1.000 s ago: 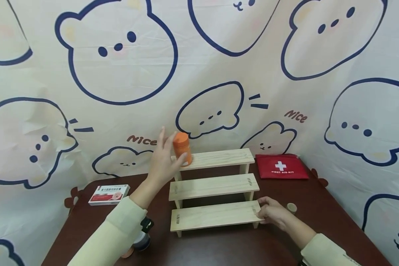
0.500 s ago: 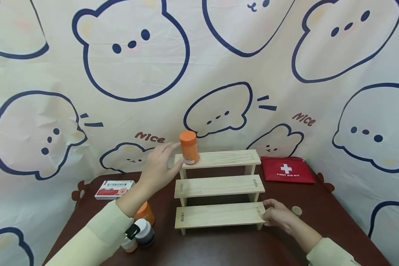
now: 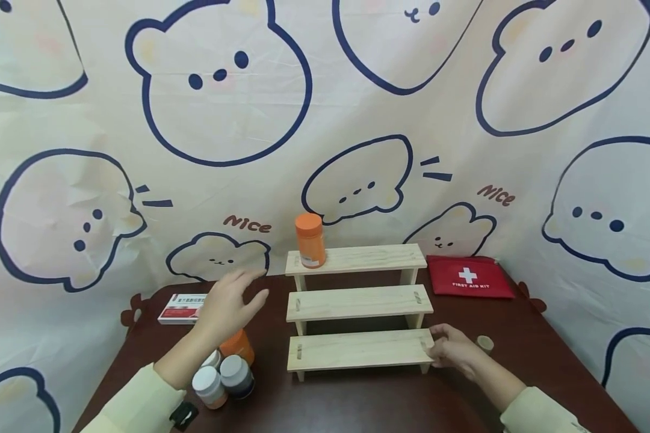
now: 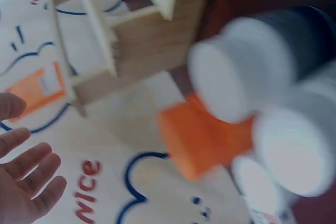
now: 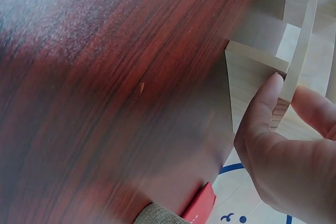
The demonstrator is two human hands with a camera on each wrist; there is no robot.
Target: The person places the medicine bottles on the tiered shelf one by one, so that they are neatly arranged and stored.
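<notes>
On the left end of the top step of a three-tier wooden shelf (image 3: 357, 304) stands an orange bottle (image 3: 310, 242), upright. My left hand (image 3: 229, 305) is in the air left of the shelf, fingers apart, holding nothing. In the left wrist view the fingers (image 4: 39, 163) are spread near that bottle's lower part. My right hand (image 3: 455, 350) pinches the right end of the lowest step between thumb and fingers; the right wrist view shows the grip around the board's edge (image 5: 300, 40).
Below my left forearm stand another orange bottle (image 3: 239, 346), a dark bottle with a white lid (image 3: 237, 377) and white-lidded bottles (image 3: 209, 386). A medicine box (image 3: 180, 310) lies at the left, a red first aid kit (image 3: 468, 278) at the back right. A small round-topped object (image 3: 484, 344) is near my right hand.
My left hand has let go of the orange bottle, which now stands on the top step, and has moved left and down. My right hand keeps its hold on the lowest step.
</notes>
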